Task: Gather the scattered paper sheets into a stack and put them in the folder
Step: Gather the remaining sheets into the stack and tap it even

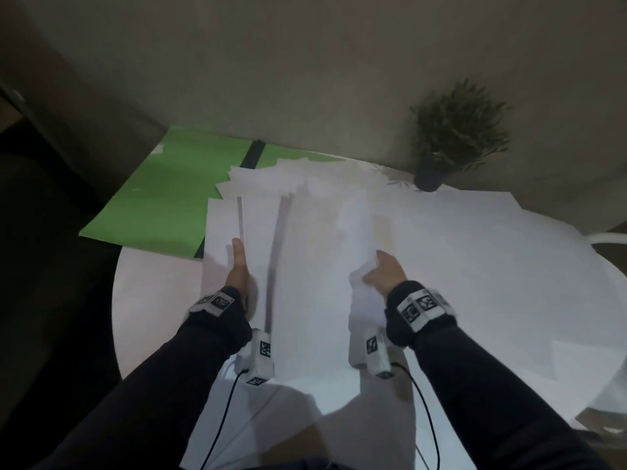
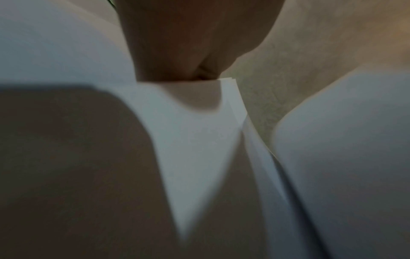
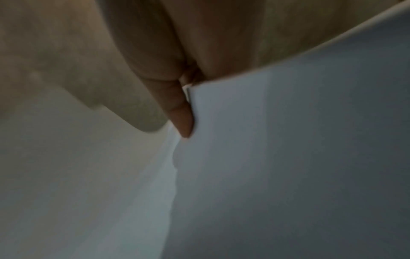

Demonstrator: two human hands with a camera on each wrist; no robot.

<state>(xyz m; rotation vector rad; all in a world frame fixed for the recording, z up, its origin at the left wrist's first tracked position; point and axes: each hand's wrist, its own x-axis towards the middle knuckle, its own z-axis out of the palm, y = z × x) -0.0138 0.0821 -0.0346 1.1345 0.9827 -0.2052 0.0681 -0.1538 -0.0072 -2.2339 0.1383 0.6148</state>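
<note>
A loose bundle of white paper sheets (image 1: 312,249) is held up over the round white table (image 1: 152,300), its far edges fanned and uneven. My left hand (image 1: 239,266) grips the bundle's left side, thumb lying on top. My right hand (image 1: 383,276) grips the right side. In the left wrist view the hand (image 2: 188,43) pinches several sheet edges (image 2: 195,131). In the right wrist view a fingertip (image 3: 182,113) presses against the paper edge (image 3: 288,140). The green folder (image 1: 163,191) lies flat at the table's far left, a black elastic band across it, partly under the sheets.
More white sheets (image 1: 492,249) lie spread over the right half of the table, and one (image 1: 271,429) hangs over the near edge. A small potted plant (image 1: 454,130) stands at the back right against the wall. The folder overhangs the table's left edge.
</note>
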